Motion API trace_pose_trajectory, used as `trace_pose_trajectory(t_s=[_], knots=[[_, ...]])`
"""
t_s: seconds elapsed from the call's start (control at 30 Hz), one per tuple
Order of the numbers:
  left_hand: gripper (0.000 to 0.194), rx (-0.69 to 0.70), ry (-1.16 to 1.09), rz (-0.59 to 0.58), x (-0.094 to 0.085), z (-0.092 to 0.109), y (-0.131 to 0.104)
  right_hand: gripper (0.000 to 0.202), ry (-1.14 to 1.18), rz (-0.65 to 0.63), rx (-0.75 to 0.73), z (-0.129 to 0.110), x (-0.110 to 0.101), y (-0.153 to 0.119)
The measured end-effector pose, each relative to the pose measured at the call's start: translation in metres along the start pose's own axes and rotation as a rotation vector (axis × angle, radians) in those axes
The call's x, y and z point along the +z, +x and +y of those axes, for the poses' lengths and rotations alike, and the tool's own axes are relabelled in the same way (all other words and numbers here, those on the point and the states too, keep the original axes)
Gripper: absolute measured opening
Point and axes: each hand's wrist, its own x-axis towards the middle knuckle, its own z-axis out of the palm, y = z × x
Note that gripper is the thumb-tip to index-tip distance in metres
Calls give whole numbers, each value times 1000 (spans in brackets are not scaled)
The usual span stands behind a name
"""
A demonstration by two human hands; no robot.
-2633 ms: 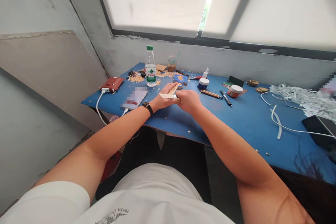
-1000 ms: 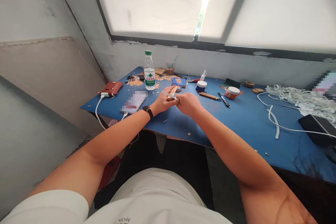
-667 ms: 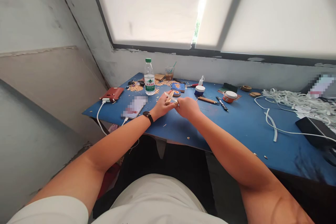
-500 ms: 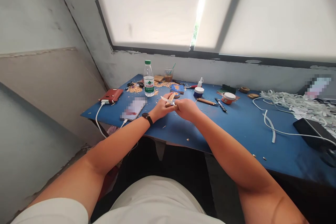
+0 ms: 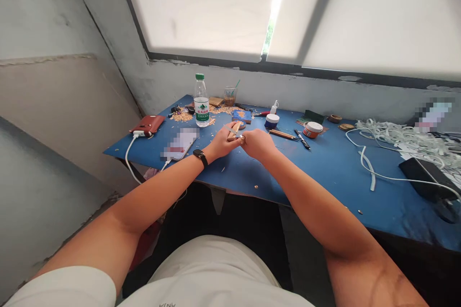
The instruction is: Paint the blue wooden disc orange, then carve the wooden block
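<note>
My left hand (image 5: 221,143), with a black watch on its wrist, is closed around a small piece of wood (image 5: 235,130) above the blue table's front part. My right hand (image 5: 258,144) is closed on a knife; its handle is hidden in the fist. The thin metal blade (image 5: 232,131) lies against the wood, and the two hands touch at the thumbs. Just behind them a round wooden slice (image 5: 242,125) with an orange and blue picture rests near a blue box (image 5: 241,115).
A water bottle (image 5: 202,101), phone (image 5: 180,144) and red-brown case (image 5: 147,125) stand or lie to the left. Wood shavings (image 5: 182,114) are scattered behind. Paint jars (image 5: 312,129), pencils (image 5: 283,134) and a pen (image 5: 302,139) are right of the hands; white strips and cables lie far right.
The knife blade has turned and now lies across the wood, where before it pointed out to the left. The view has shifted slightly.
</note>
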Motion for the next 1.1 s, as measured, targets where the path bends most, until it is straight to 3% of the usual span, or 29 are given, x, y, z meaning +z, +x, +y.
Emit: trace_pose_trajectory(t_s=[0.23, 0.43, 0.57, 0.77, 0.93, 1.1], knots=[[76, -96, 27, 40, -2, 8, -6, 50, 59, -39, 126, 4, 3, 5], [119, -107, -242, -61, -6, 2, -7, 40, 113, 40, -149, 18, 3, 2], [124, -103, -311, -36, -10, -2, -8, 31, 125, 71, -280, 16, 10, 3], [127, -127, -340, -40, -14, -6, -9, 37, 122, 25, -266, 16, 10, 2], [146, -161, -296, -96, -18, -11, -11, 39, 125, -28, -267, 18, 1, -4], [144, -126, -284, -111, -22, -10, -13, 43, 117, -58, -227, 14, -4, -8]])
